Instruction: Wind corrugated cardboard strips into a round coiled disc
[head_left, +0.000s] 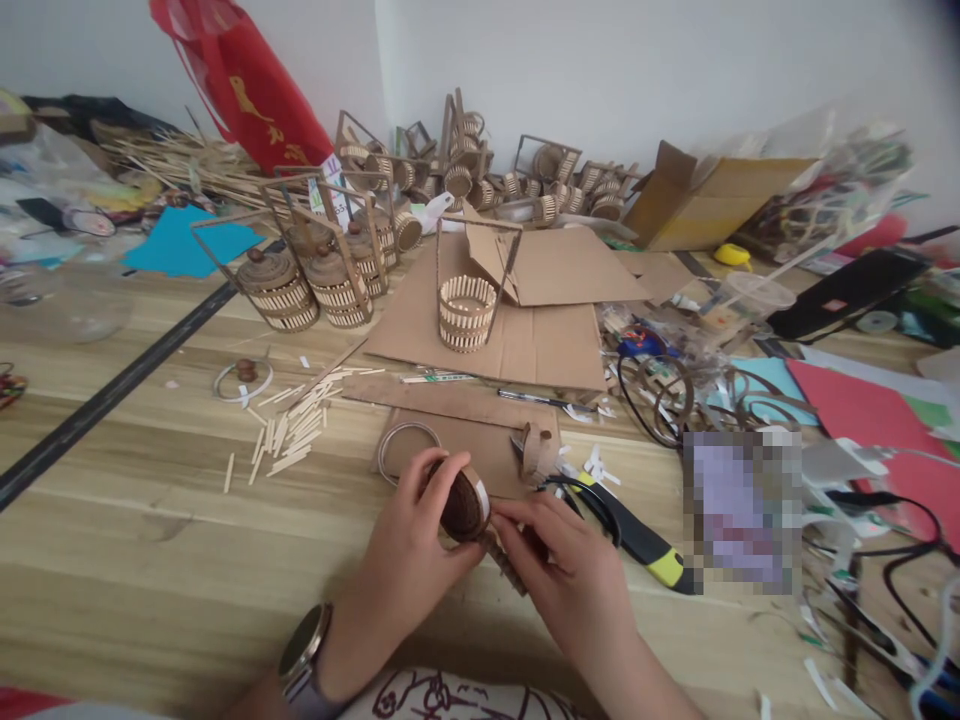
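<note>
My left hand (409,545) is wrapped round a small dark brown coiled disc (460,508), its thumb below and fingers above. A white band (481,494) shows on the disc's rim. My right hand (566,565) is closed in a pinch at the disc's right edge. A ridged brown strip (506,565) runs from there down beneath the right fingers, which partly hide it. Just beyond the hands are a thin pale ring (405,440) and a rolled brown strip (538,452) on cardboard. Farther off stands a small slatted basket with a tall handle (466,315).
Loose wooden sticks (296,435) lie left of the hands. A black-and-yellow utility knife (637,535) lies to the right. Several lidded baskets (277,290) stand at the back left, with more piled along the wall. Cables, paper and coiled strips (675,400) clutter the right side.
</note>
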